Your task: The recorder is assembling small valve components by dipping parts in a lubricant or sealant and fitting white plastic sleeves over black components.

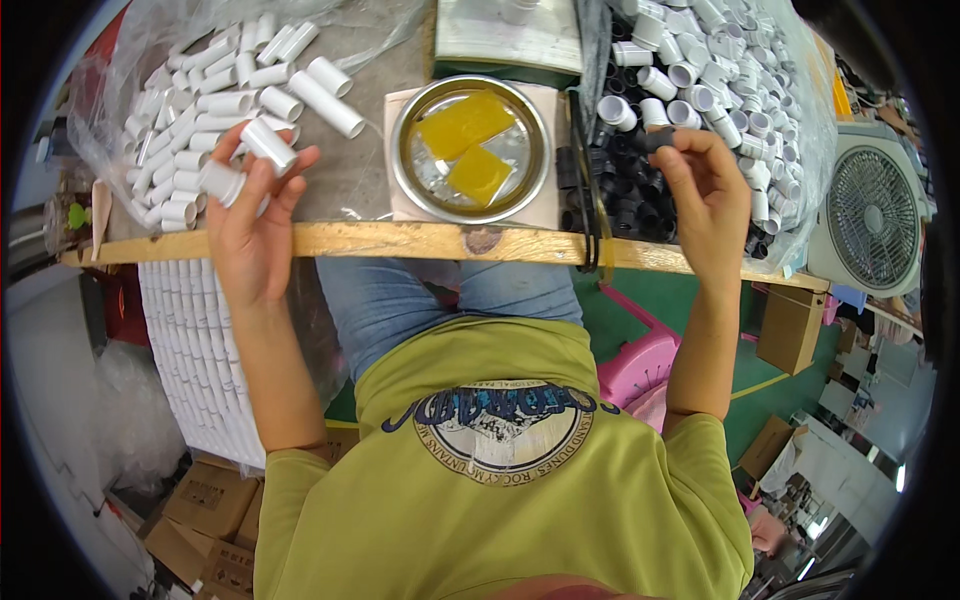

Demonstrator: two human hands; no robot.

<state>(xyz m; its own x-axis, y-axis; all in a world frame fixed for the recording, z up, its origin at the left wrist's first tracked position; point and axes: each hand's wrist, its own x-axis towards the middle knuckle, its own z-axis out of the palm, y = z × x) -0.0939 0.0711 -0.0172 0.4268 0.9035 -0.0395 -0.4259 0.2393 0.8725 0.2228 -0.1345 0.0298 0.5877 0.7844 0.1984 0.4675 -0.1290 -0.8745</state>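
Observation:
My left hand (252,225) is raised over the table's front edge, its fingers closed around a short white plastic tube (268,145). A second white piece, a wider cap-like part (222,184), sits against the thumb of the same hand. Toward the right, my right hand (712,190) pinches a small black plastic ring (655,139) between thumb and fingertips. Below and beside that hand lies a heap of black ring-shaped parts (625,205). Loose white tubes (225,103) are piled behind my left hand.
Between my hands stands a round metal bowl (400,150) with two yellow sponge-like pads (480,175). White collared fittings (700,70) fill the far right. A box-like block (507,35) stands behind the bowl. Beyond the table's right end is a grey fan (875,205); below, a pink stool (640,368).

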